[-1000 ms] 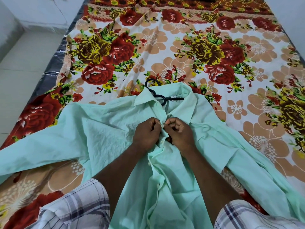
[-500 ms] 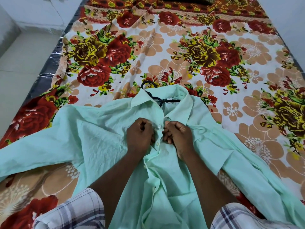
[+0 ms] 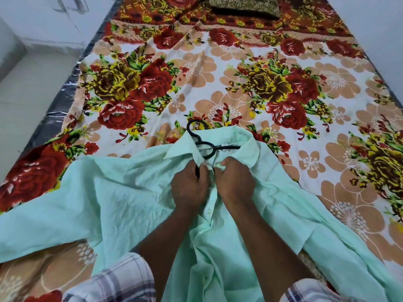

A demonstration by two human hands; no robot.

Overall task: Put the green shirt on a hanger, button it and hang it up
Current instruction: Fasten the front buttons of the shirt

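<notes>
Green shirt [image 3: 122, 201] lay front-up on bed [image 3: 250, 88] w/ black hanger [image 3: 207, 147] inside collar, left hand [image 3: 189, 186] & right hand [image 3: 234, 182] both pinched placket edges near top button; risk: thin fabric slips, button misses hole, probably misaligned.

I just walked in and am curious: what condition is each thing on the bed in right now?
Mint-green cotton shirt: spread flat, front partly open, collar around the hanger.
Black plastic hanger: inside the shirt, hook poking out above the collar.
Left hand: pinching the shirt's placket.
Right hand: pinching the opposite edge.
Floral bedsheet: laid out, lightly creased.
Dark patterned cushion: lying at the far end.
</notes>
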